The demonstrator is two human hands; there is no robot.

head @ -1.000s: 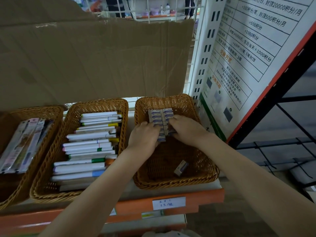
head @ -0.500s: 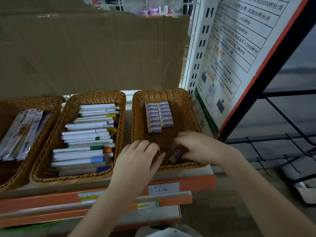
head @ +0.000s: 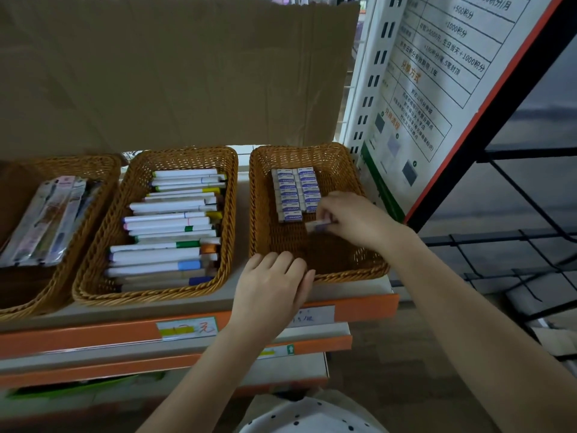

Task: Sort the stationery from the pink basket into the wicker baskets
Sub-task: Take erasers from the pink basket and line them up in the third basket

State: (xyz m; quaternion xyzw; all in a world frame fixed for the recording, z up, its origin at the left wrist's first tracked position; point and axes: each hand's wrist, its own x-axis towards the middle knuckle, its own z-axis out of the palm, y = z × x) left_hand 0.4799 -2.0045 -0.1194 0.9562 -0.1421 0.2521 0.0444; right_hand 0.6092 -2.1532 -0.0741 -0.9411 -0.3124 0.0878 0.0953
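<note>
Both bare forearms reach forward from the lower edge of the view. The left hand (head: 271, 287) lies palm down, its fingers loosely bent and together. The right hand (head: 352, 218) is stretched farther ahead, its fingertips (head: 327, 217) drawn together in a pinching grip.

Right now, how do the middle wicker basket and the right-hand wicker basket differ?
The middle basket is packed almost wall to wall with pens; the right basket holds only two short rows of erasers at its back, its floor mostly bare. The right hand reaches into the right basket; none enters the middle one. Both are rectangular brown wicker.
</note>
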